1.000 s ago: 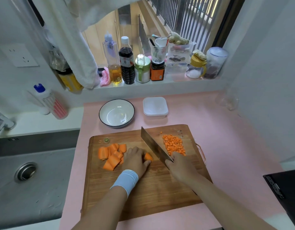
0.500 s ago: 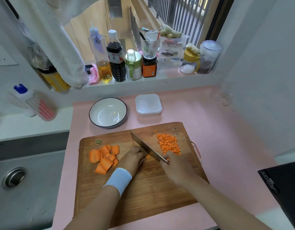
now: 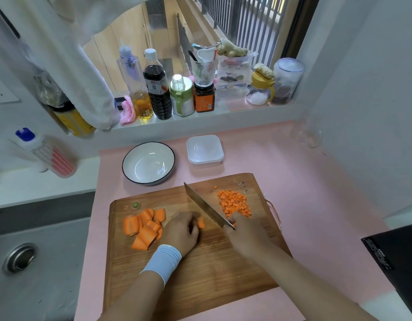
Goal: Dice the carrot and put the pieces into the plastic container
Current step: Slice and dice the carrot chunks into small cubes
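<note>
Orange carrot pieces (image 3: 143, 227) on a brown striped-grain board (image 3: 200, 262), pink counter (image 3: 316, 193), black-rimmed white bowl (image 3: 148, 162).

One head-worn wide-angle view, looked forward and down from above, sat close over the wooden cutting board (image 3: 212, 269) on the pink surface (image 3: 316, 193), took in the windowsill (image 3: 242, 113) at top, steel sink (image 3: 49, 286) at left edge.

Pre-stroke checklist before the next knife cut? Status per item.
1. Hold: left hand grips carrot piece: ok.
2. Safety: its fingers clear of the knife edge: cannot tell, tips hidden.
3. Grip: right hand holds the knife: ok.
4. Base: cutting board lies flat: ok.
5. Space: diced pile lies right of the blade, off the cut line: ok.
6. Target: plastic container open: cannot tell.
</note>
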Demonstrator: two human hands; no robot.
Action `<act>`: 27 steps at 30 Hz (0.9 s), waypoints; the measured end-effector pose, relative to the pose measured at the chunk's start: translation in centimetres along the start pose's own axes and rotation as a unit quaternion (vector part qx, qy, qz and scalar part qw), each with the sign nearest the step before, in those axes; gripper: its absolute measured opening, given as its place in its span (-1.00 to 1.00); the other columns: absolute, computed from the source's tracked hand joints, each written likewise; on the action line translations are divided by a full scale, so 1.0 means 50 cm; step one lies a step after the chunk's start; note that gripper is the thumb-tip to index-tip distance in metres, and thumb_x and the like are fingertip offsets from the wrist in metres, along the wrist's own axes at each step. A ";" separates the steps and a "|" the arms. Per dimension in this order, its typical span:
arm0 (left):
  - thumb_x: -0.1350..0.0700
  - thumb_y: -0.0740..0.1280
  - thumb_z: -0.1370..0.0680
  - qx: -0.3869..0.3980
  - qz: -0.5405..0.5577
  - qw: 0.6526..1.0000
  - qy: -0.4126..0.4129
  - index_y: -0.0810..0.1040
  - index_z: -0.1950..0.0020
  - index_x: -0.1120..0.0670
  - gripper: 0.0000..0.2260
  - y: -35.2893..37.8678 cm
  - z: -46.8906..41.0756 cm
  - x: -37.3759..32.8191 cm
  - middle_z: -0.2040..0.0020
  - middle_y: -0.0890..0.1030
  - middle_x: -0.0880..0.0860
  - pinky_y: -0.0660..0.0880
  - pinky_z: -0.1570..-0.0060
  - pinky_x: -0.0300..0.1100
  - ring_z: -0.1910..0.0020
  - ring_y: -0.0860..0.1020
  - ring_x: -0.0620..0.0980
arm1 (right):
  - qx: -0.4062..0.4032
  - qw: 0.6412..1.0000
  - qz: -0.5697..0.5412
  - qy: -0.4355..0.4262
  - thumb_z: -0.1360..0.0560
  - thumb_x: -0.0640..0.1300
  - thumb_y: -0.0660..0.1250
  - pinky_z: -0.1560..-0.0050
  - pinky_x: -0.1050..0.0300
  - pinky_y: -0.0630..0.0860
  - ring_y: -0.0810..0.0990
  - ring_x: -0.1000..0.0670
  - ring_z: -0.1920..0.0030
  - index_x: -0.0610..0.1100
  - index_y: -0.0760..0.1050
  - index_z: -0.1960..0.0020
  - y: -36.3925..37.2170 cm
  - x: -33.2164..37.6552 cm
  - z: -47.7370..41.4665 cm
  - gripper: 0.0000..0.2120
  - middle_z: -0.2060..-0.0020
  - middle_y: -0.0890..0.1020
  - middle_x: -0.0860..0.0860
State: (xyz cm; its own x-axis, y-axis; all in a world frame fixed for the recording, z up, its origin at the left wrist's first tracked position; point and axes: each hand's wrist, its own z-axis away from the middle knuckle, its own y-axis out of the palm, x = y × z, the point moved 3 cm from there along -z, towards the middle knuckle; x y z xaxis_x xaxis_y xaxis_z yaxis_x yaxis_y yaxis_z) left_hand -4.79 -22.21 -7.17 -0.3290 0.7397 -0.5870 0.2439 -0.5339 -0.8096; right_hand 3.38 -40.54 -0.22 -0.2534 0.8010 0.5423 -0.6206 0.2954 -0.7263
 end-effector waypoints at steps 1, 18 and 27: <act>0.10 0.32 -0.49 0.025 0.003 1.000 0.015 0.54 -0.13 -0.11 -0.76 0.001 0.004 -0.002 0.08 0.50 -0.17 0.42 0.05 -0.30 0.05 0.48 -0.16 | -0.001 1.000 -0.001 0.000 -0.66 0.05 0.20 0.29 0.07 0.51 0.60 0.04 0.23 0.04 0.46 -0.18 0.003 0.003 0.002 -0.84 0.20 0.60 0.08; -0.02 0.21 -0.55 -0.031 -0.041 0.979 0.198 0.70 0.13 0.06 -0.70 0.045 0.001 -0.006 0.14 0.60 -0.02 0.47 0.08 -0.22 0.06 0.49 -0.09 | -0.032 0.991 0.118 -0.058 -0.67 0.03 0.15 0.17 -0.01 0.54 0.61 -0.09 0.15 -0.02 0.40 -0.12 0.020 0.016 0.037 -0.85 0.15 0.62 0.00; -0.07 0.17 -0.51 -0.014 -0.060 0.985 0.158 0.71 0.15 0.03 -0.66 0.038 -0.004 -0.009 0.08 0.64 -0.03 0.54 0.08 -0.21 0.00 0.54 -0.05 | -0.080 0.988 0.119 -0.052 -0.65 -0.03 0.15 0.21 0.08 0.34 0.58 -0.07 0.07 -0.02 0.36 -0.12 0.052 0.024 0.057 -0.90 0.04 0.58 0.00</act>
State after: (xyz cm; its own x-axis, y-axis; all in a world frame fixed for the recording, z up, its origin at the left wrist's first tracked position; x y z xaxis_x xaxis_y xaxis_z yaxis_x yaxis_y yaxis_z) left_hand -4.02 -23.48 -8.45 -0.0571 0.8903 -0.4518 0.2460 -0.4260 -0.8706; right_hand -0.66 -40.27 -0.26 -0.4572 0.8028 0.3826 -0.4111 0.1907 -0.8914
